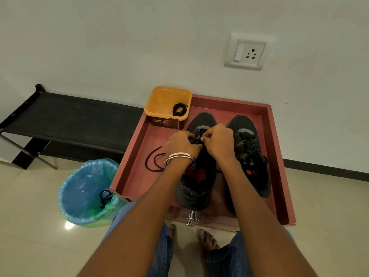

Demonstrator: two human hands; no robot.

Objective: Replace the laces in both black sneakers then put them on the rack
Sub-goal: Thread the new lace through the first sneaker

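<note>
Sneakers are sitting side by side in a reddish tray [267, 136], toes pointing toward twelve o'clock at the wall. The left sneaker [197, 186] is lying directly under both hands, its long axis running from six to twelve o'clock, in line with the forearms. The left hand [180, 143] and the right hand [218, 139] are meeting over its eyelet area, fingers curled and pinching a black lace [196, 139] between them; which eyelet is being worked I cannot tell, since the fingers are covering it. The lace's free length is trailing out at nine o'clock from the left hand as a loose loop [152, 159] on the tray floor. Both hands are equally near the lacing, so the threading seems to be a two-handed step.

The right sneaker [249, 154] is resting at three o'clock of the hands, already carrying laces. A yellow tub [157, 100] at eleven o'clock is holding a coiled black lace [179, 109]. A lined bin [79, 188] at eight o'clock is holding another black lace [105, 197], likely a discard. The black rack [75, 118] is waiting at ten o'clock, well apart.
</note>
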